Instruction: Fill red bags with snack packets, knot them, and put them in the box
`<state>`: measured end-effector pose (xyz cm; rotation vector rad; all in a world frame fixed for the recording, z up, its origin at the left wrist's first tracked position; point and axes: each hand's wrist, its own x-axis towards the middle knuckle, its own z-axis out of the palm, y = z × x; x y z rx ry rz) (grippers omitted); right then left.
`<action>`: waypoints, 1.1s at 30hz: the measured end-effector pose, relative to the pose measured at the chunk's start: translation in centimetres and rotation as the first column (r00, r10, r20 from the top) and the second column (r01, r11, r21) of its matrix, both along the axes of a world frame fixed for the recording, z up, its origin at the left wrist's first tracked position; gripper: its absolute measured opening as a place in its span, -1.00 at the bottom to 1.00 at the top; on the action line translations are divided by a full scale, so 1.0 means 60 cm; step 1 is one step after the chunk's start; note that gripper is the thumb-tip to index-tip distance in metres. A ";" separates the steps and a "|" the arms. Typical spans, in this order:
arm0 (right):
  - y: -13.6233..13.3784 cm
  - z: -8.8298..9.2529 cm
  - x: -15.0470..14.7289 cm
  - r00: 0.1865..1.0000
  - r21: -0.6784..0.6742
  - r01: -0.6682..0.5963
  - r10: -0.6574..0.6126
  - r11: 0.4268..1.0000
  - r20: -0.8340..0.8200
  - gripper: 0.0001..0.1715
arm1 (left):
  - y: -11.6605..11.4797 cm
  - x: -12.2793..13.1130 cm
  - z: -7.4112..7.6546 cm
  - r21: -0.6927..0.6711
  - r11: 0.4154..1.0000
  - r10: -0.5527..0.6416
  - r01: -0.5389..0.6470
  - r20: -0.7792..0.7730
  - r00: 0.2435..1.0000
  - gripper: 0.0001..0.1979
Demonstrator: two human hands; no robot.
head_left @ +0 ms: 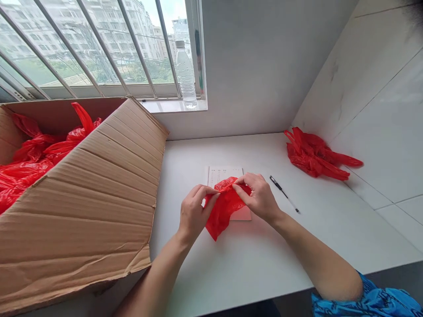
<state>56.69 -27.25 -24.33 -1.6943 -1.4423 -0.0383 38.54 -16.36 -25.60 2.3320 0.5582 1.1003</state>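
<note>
A red plastic bag (222,215) is held up between my two hands, over the middle of the white table. My left hand (195,210) pinches its edge between thumb and fingertips at the left. At the right, my right hand (259,196) pinches the same edge a short way off. The rest of the bag hangs down below the fingers. Beneath it lies a sheet of paper (214,173) with rows of writing, partly hidden by the bag and hands. A black and clear pen (284,193) rests just right of my right hand.
On the left stands a large cardboard box (99,189) filled with red plastic bags (39,154). A crumpled red bag (313,152) lies on the white table (205,281) against the tiled wall. One clear water bottle (186,77) stands on the sill of the barred window.
</note>
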 end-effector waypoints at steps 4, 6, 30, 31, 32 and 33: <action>-0.004 0.004 0.033 0.977 0.031 0.154 -0.147 0.988 -0.155 -0.81 | 0.006 -0.005 0.003 -0.059 0.991 0.125 -0.123 0.036 0.991 -0.92; -0.006 0.006 0.042 0.969 0.006 0.135 -0.131 0.991 -0.211 -0.81 | 0.005 -0.006 0.004 -0.121 0.984 0.141 -0.132 0.067 0.988 -0.92; -0.009 0.021 0.071 0.603 0.167 0.135 0.053 0.977 -0.796 -0.79 | 0.003 -0.005 0.021 -0.517 0.848 0.201 0.114 0.513 0.835 -0.81; -0.012 0.025 0.074 0.644 0.178 0.121 0.060 0.976 -0.763 -0.71 | 0.000 -0.007 0.026 -0.488 0.860 0.144 0.147 0.510 0.848 -0.74; -0.017 0.031 0.076 0.695 0.202 0.126 0.059 0.971 -0.716 -0.61 | -0.005 -0.009 0.031 -0.449 0.878 0.088 0.164 0.488 0.868 -0.68; -0.024 0.038 0.075 0.756 0.244 0.152 0.046 0.958 -0.653 -0.53 | -0.011 -0.012 0.036 -0.401 0.901 0.038 0.165 0.451 0.892 -0.66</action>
